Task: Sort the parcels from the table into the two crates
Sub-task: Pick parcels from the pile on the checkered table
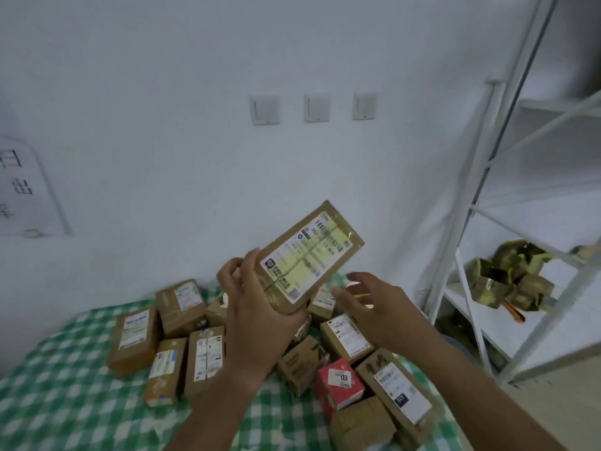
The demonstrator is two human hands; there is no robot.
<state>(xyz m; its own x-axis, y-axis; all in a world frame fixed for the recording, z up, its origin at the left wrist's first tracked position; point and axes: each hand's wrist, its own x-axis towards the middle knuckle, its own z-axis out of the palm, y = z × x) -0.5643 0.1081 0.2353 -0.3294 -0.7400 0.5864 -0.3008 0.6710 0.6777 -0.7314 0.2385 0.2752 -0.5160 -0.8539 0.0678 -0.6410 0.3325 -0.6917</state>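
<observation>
My left hand [257, 307] grips a flat brown cardboard parcel [313, 252] by its lower end and holds it up above the table, its white and yellow label facing me. My right hand [374, 307] hovers just right of that parcel with fingers spread, holding nothing. Below lie several brown parcels on the table with the green checked cloth [65, 402]. A small red box [340, 384] marked 03 sits among them at the right. No crate is in view.
A white metal shelf rack [487, 222] stands at the right, with crumpled brown and yellow packaging [510, 275] on a low shelf. The white wall behind the table carries three switches [317, 108] and a paper notice [22, 187] at the left.
</observation>
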